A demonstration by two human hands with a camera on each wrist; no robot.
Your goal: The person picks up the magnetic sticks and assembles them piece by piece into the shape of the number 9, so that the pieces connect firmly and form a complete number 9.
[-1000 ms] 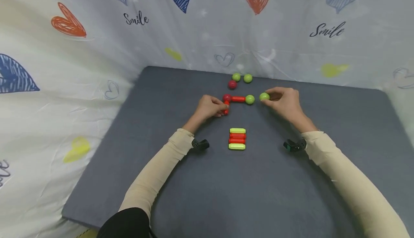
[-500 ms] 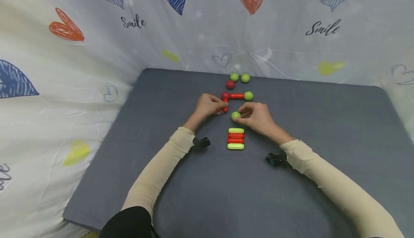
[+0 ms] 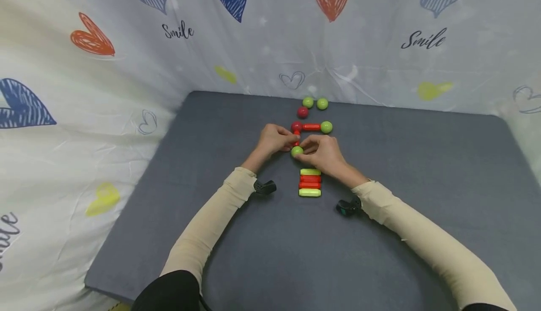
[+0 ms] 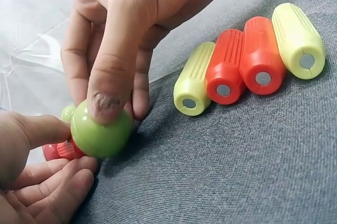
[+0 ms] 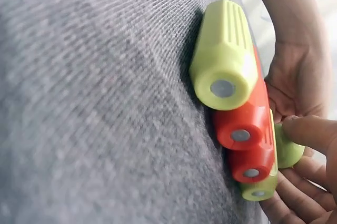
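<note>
My left hand (image 3: 274, 141) pinches a red magnetic rod (image 3: 297, 135) whose far end meets a red ball (image 3: 297, 127). From that ball a second red rod (image 3: 312, 127) runs right to a green ball (image 3: 326, 127). Between thumb and fingers, my right hand (image 3: 324, 153) grips another green ball (image 3: 297, 151) at the near end of the held rod. In the left wrist view this green ball (image 4: 100, 134) appears against the rod; whether they touch is hard to tell. Fingers partly hide the held rod.
Nearer me lies a row of rods side by side: yellow-green rods (image 3: 310, 192) outside, red rods (image 3: 310, 182) between. A loose red ball (image 3: 302, 112) and two green balls (image 3: 322, 104) rest near the grey table's (image 3: 236, 264) back edge, before a printed curtain (image 3: 262, 43).
My right hand has brought its green ball from the right, beside the other green ball, toward me and left to the held rod's near end. The left hand keeps its place.
</note>
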